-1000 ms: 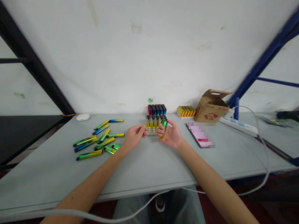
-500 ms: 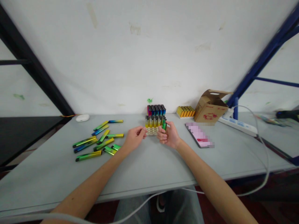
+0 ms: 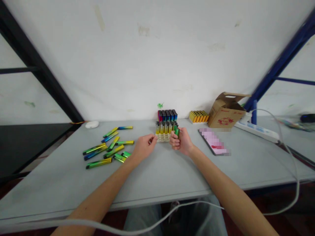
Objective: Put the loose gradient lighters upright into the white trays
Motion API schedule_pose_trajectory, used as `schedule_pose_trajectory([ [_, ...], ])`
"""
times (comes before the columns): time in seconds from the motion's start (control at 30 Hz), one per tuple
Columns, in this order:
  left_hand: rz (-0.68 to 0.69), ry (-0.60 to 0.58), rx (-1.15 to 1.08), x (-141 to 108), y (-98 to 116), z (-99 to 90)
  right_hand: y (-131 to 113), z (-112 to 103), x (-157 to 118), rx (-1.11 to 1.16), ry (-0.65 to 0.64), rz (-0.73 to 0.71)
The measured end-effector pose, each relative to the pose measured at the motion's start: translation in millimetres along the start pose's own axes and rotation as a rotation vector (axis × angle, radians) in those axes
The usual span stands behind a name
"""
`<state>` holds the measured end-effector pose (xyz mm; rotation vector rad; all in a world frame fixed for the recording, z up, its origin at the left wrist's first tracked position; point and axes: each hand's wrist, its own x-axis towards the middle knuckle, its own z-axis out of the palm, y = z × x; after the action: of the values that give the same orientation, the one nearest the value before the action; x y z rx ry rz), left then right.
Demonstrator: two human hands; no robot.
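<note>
My right hand (image 3: 181, 141) is closed around a green metallic lighter (image 3: 177, 132), held upright at the right end of a pale tray (image 3: 162, 138). Yellow lighters with dark tops (image 3: 163, 127) stand in rows in that tray, while its front holes are bare. Just left of the tray is my left hand (image 3: 145, 146), its fingers curled and pinched together; whatever they may hold is too small to make out. Several green, yellow and blue lighters (image 3: 113, 152) lie loose on the table to the left of this hand.
Behind the tray stands a block of red and blue lighters (image 3: 167, 115). Further right are a tray of orange-yellow lighters (image 3: 199, 116), an opened cardboard box (image 3: 225, 114), a phone (image 3: 213, 142) and a power strip (image 3: 258, 131). A white case (image 3: 92, 124) lies back left. A white cable (image 3: 157, 226) crosses in front.
The whole view has shifted slightly, moving everything a little to the right. My right hand keeps the green lighter; my left hand stays curled beside the tray.
</note>
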<state>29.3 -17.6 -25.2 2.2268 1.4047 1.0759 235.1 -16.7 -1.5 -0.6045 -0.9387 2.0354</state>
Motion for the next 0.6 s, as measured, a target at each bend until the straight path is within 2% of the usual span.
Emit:
schedule_pose_trajectory([
  [0.37, 0.026, -0.005, 0.024, 1, 3, -3.3, -5, 7, -1, 0.016, 0.130, -0.029],
  [0.6, 0.058, -0.003, 0.041, 1, 2, -1.6, 0, 11, 2, -0.023, 0.159, -0.003],
])
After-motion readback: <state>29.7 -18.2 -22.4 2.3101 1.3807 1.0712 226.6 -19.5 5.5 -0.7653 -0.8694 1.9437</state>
